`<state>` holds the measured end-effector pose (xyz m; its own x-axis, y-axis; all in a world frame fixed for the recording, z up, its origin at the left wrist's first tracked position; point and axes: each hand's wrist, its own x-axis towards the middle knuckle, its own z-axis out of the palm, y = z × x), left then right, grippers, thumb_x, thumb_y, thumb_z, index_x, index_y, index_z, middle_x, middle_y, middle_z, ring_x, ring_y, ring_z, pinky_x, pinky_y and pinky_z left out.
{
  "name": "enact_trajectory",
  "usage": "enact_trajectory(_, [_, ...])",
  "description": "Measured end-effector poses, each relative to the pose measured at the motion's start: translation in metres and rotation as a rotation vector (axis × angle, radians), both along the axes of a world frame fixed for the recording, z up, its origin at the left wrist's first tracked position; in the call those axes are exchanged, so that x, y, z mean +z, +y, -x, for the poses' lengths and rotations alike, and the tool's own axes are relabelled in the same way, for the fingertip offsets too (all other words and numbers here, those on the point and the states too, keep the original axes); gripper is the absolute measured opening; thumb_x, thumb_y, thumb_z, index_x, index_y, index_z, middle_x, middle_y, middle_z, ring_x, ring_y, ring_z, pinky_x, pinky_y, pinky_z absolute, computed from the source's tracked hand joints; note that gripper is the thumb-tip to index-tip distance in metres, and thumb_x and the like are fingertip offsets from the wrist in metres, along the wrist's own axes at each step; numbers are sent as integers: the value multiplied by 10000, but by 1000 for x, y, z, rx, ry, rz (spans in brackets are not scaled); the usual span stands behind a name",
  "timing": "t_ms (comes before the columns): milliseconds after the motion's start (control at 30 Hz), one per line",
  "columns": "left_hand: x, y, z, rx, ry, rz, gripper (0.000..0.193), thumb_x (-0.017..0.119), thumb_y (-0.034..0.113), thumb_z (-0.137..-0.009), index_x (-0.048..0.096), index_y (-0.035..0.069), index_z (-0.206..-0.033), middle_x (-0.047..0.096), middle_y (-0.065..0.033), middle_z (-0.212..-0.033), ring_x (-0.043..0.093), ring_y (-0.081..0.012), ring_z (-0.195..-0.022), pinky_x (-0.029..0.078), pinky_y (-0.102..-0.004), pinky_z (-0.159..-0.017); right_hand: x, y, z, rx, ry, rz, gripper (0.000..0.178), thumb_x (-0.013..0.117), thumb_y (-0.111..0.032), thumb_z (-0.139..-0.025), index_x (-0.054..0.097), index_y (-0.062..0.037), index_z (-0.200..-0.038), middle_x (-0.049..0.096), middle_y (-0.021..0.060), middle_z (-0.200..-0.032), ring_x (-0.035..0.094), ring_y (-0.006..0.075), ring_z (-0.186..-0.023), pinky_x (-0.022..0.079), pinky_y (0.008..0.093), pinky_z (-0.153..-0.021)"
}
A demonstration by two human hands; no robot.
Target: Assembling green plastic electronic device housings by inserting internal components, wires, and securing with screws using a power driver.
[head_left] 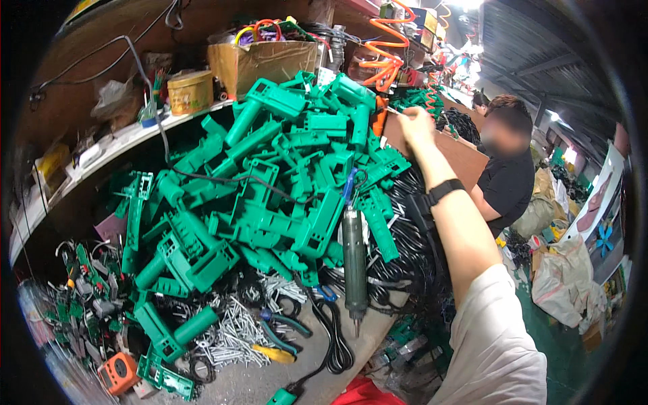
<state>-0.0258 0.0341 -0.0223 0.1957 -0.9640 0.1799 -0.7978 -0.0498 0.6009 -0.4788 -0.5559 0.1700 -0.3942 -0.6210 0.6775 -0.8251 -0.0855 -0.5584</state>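
My right hand (420,128) is stretched far forward, at the far right end of a heap of green plastic housings (270,219). Its fingers are curled, and a thin pale tip shows beside them; what they hold is too small to make out. Just left of the fingers is an orange tool (380,116) below an orange coiled hose (388,64). My left hand is out of view. A dark electric screwdriver (354,263) hangs tip down over the bench's near edge. Near the bench front lies a looped black cord (335,351) with a green end piece (282,397).
Loose screws (229,337) and pliers (287,331) lie on the bench (253,385). An orange meter (118,372) and small wired parts (84,297) sit at left. Black cables (412,236) hang right of the heap. A cardboard box (270,64) stands behind. Another person (506,169) is at right.
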Motion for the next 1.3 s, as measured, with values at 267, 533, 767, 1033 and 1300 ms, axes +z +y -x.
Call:
enact_trajectory(267, [-3,-1,2,81,25,-72,642,771,340,-761,570,19,-1279,592,-210,-1230,521,-415,-1127,387,-501,-995,-19,-72,-44,-265,74,-436,609,659,-568,-814,667,-63,-1154,687,177,-1157,655,326,-1112,514,449,-934])
enact_trajectory(533, [-11,12,5,129,61,-114,644,788,260,-734,569,38,-1297,589,-202,-1211,513,-412,-1110,385,-497,-991,-17,-59,-33,-333,40,-155,495,656,-545,-820,640,-138,-1101,706,166,-1061,679,352,-1006,527,487,-848])
enact_trajectory(767, [-5,1,3,102,1,-73,618,783,300,-741,594,48,-1273,618,-201,-1156,554,-407,-1042,417,-478,-930,68,-32,39,-135,78,460,705,712,-567,-803,574,11,-1182,648,243,-1175,639,376,-1072,473,483,-913])
enact_trajectory(1033, [-9,-20,-5,-5,-44,88,686,792,454,-720,599,-2,-1195,652,-177,-1122,612,-370,-952,458,-443,-817,77,169,-19,1236,-923,-95,312,616,-195,-944,570,15,-1171,609,143,-1199,570,266,-1165,405,424,-1113])
enact_trajectory(1300, [-10,-8,6,91,-65,103,668,818,362,-700,596,-12,-1208,645,-172,-1179,616,-345,-1008,451,-433,-875,-124,310,-212,1499,-1756,-562,243,598,-215,-943,585,-13,-1076,634,127,-1126,573,272,-1172,357,538,-1121])
